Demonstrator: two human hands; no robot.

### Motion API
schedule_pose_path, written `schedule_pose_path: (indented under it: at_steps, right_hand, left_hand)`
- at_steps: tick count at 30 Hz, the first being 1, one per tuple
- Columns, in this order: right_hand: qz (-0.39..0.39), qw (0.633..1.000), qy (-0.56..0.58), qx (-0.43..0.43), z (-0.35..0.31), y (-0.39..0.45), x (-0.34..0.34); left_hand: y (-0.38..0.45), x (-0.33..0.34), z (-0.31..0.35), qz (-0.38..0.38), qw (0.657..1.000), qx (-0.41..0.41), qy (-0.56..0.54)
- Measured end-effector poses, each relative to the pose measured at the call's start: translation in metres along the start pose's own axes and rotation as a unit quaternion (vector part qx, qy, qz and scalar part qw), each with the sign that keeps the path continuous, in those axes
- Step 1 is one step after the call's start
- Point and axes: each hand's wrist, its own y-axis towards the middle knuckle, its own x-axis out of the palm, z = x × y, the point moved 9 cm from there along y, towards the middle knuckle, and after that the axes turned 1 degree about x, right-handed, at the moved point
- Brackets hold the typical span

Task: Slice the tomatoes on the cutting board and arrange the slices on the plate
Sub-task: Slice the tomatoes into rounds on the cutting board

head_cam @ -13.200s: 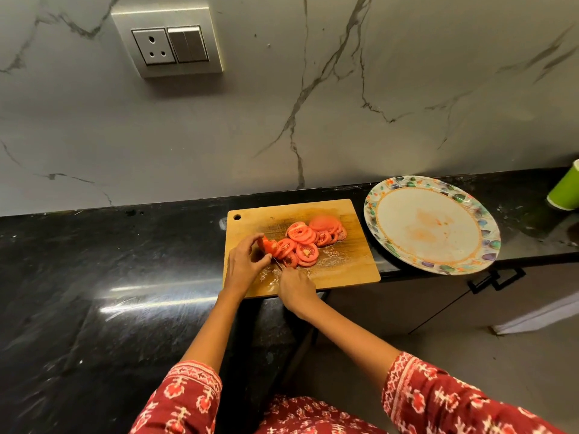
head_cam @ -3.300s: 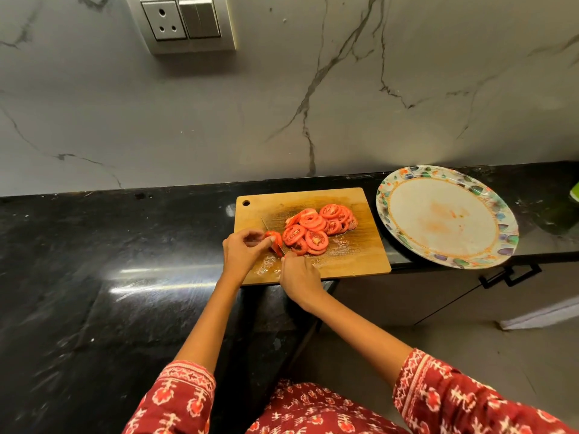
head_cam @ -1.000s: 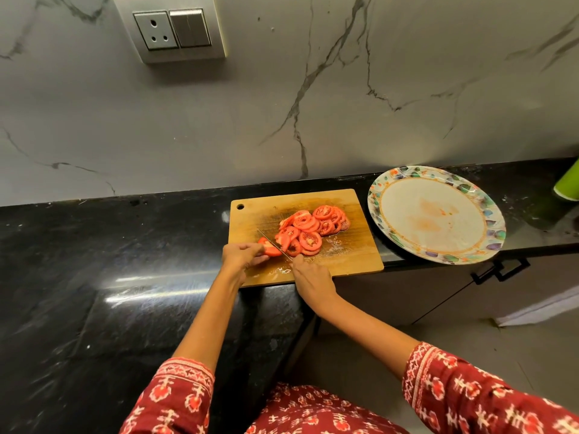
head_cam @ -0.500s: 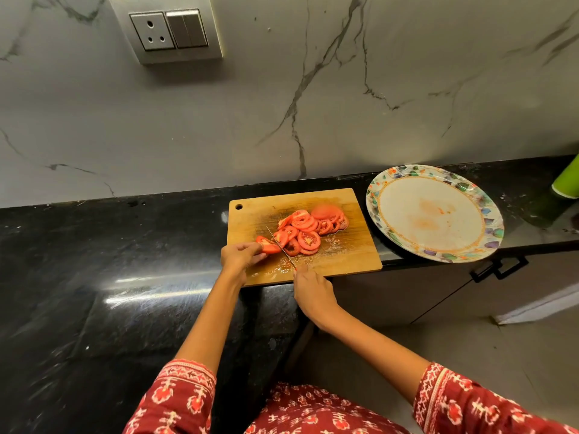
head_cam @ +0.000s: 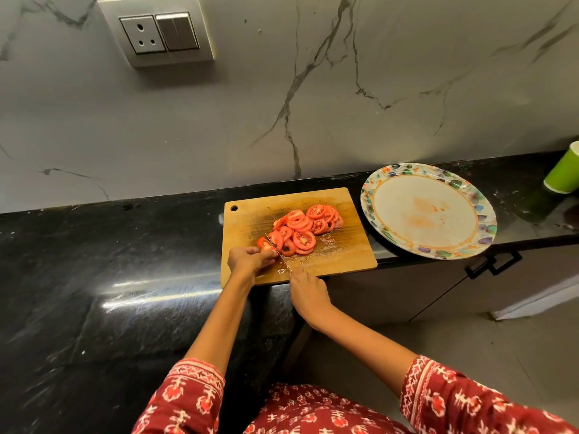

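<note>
Slicing: we steady the last tomato piece (head_cam: pixel 265 245) on the cutting board (head_cam: pixel 341 261) while the knife (head_cam: pixel 277 252) cuts into it.
Our left hand (head_cam: pixel 247 261): fingers curled round the tomato piece, pinning it to the board's near left part.
Our right hand (head_cam: pixel 308 294): closed round the knife's handle at the board's near edge; the thin blade runs away from it, up and left, to the piece just beside our left fingertips.
Tomato slices (head_cam: pixel 305 228): an overlapping heap on the board, just beyond and right of both hands.
Plate (head_cam: pixel 470 242): on the black counter (head_cam: pixel 94 277), well right of our right hand, just beside the board; faint orange smears mark its middle, and we see no slices on it.
Green cup (head_cam: pixel 564 170): far right, beyond the plate.
Sleeves: red patterned, on both our arms.
</note>
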Motion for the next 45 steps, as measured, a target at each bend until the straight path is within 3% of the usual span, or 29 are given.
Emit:
schedule_pose_path:
  at_steps: [5,9,13,17,22,27,31,45]
  right_hand:
    - [-0.011,1.0,-0.002,0.012,0.002,0.008,0.001]
    - [-0.018,0.999,0.044,0.023,0.008,0.01,-0.001]
    - [0.028,0.995,0.095,0.03,0.02,0.011,-0.015]
    - [0.069,0.987,0.138,0.034,0.04,0.015,-0.033]
    - [0.079,0.983,0.163,0.039,0.053,0.019,-0.033]
    - [0.079,0.978,0.187,0.053,0.054,0.028,-0.032]
    - [0.075,0.973,0.211,0.06,0.055,0.034,-0.032]
    - [0.133,0.949,0.25,0.141,0.107,0.042,-0.05]
  left_hand:
    - [0.001,-0.014,0.013,0.012,1.0,0.005,-0.013]
    - [-0.004,-0.033,0.04,0.084,0.968,0.131,0.197]
    - [-0.019,-0.001,0.045,0.03,0.936,0.208,0.281]
    - [-0.017,-0.001,0.034,0.014,0.948,0.18,0.262]
    - [-0.007,-0.008,0.034,0.031,0.935,0.204,0.289]
    - [-0.011,0.017,0.044,-0.042,0.907,0.26,0.329]
    - [-0.014,0.03,0.045,-0.025,0.883,0.291,0.368]
    - [0.002,0.036,0.039,-0.032,0.882,0.276,0.381]
